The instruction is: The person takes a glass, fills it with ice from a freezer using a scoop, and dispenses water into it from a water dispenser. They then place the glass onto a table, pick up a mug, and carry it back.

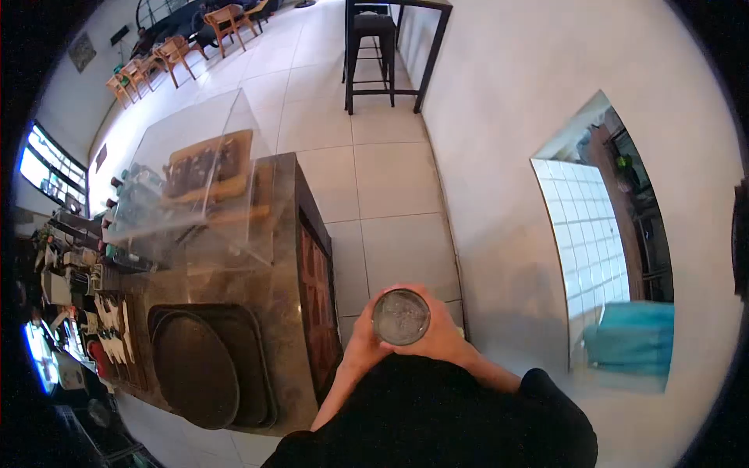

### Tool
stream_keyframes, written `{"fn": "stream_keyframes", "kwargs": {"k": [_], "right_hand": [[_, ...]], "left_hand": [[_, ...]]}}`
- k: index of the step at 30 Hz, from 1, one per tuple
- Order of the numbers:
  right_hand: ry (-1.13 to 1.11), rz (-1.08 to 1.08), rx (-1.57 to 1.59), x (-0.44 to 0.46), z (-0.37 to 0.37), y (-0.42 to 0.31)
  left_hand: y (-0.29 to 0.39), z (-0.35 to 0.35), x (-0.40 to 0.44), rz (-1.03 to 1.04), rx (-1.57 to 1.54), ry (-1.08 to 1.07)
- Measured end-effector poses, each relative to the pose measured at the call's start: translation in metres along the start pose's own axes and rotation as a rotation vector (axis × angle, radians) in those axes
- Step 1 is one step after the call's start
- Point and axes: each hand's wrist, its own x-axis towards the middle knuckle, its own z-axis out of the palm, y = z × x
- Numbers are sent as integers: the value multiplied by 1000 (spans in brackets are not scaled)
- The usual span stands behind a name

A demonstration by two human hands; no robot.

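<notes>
Glass [401, 317] was between both hands: left hand [361, 337] curled on its left side, right hand [441, 331] on its right, neither nearer. Long axis looked roughly upright, mouth toward the camera. Glass was off the counter [287, 327], out past its right edge; left hand was the counter-side one.

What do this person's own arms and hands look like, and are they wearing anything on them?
These are ordinary human arms. The left hand and right hand have no gloves. The forearms look bare, with no watch, cable or marking that I can make out. Plain black sleeves cover the arms higher up.
</notes>
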Motion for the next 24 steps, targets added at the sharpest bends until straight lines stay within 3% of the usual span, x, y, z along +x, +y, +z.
{"fn": "stream_keyframes", "kwargs": {"k": [3,7,10,16,24], "right_hand": [[-26,-47,-27,50,-42,7],[-4,-1,73,114,-89,11],[23,-13,61,171,-117,23],[56,36,53,301,-152,52],[93,8,138,497,-186,57]], "left_hand": [[21,7,58,-129,-48,60],[44,-13,149,-146,33,-98],[32,-34,221,36,48,-151],[3,-78,364,186,91,-149],[21,-171,544,188,164,-151]]}}
